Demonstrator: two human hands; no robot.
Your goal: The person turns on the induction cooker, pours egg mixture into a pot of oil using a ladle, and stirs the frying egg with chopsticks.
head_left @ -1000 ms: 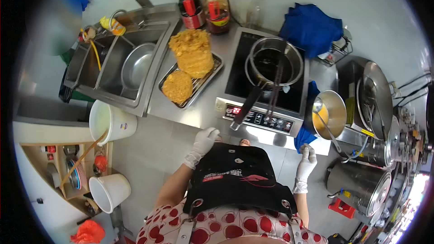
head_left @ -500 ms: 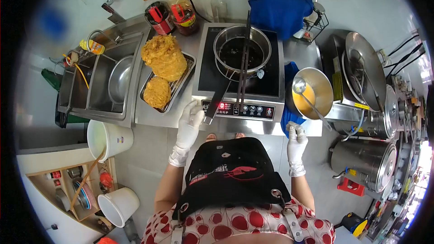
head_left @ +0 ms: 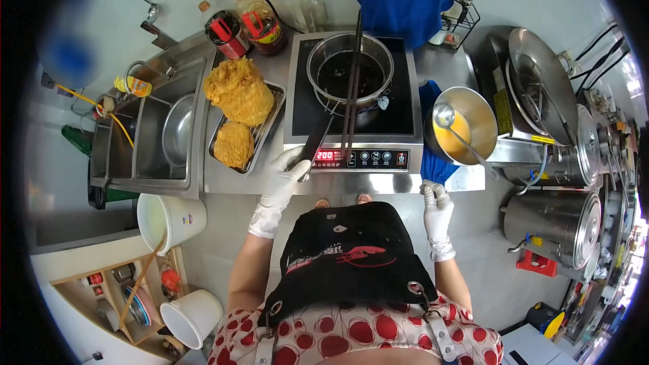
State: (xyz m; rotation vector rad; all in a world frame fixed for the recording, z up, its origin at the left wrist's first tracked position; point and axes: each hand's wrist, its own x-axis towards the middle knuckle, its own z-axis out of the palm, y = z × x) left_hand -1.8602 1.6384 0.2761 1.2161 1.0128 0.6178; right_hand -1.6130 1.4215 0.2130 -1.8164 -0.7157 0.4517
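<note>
Head view: L hand (head_left: 280, 174) clamped on pot handle (head_left: 316, 139); R hand (head_left: 438, 213) fingers curled together, near blue cloth (head_left: 438, 169). Pot (head_left: 384, 67) on hob (head_left: 400, 98), w/ dark liq. (head_left: 338, 80) Est. progress: fried food (head_left: 240, 91) done, on tray (head_left: 272, 116); yellow liq. (head_left: 444, 140) left in bowl (head_left: 484, 122), w/ ladle (head_left: 444, 115).

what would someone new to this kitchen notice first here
Probably the big golden crusty food heaped on a rack tray, between the sink and the cooker. Next, the pot of dark liquid on the cooker, with long chopsticks across it and the gloved left hand at its handle. The bright blue cloth at the back right stands out too.
</note>
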